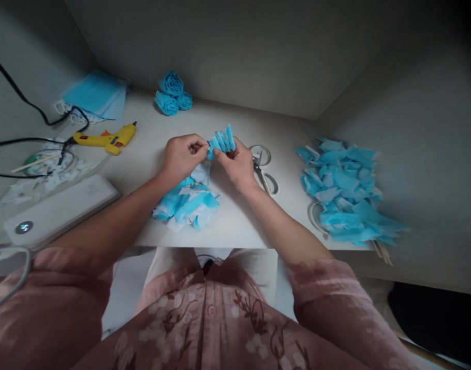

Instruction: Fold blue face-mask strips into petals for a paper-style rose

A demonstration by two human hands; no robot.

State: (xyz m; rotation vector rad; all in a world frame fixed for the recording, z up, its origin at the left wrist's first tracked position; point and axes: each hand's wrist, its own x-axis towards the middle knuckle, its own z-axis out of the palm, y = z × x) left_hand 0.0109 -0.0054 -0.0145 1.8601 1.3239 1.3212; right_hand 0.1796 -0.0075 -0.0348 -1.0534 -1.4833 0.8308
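Between my two hands is a pleated strip of blue mask fabric (224,139), gathered in small folds. My left hand (184,156) pinches its left end between thumb and fingertips. The folded part is gripped by my right hand (238,162), thumb in front and fingers behind. Below my hands lies a pile of cut blue and white fabric pieces (191,203). A pair of scissors (263,174) rests just right of my right hand, partly hidden by it.
Three blue fabric roses (169,95) stand at the back. On the left are stacked face masks (94,97), a yellow glue gun (108,139), black cables and a white power bank (61,210). A large heap of blue scraps (341,180) lies on the right, with wooden sticks (382,253) by the edge.
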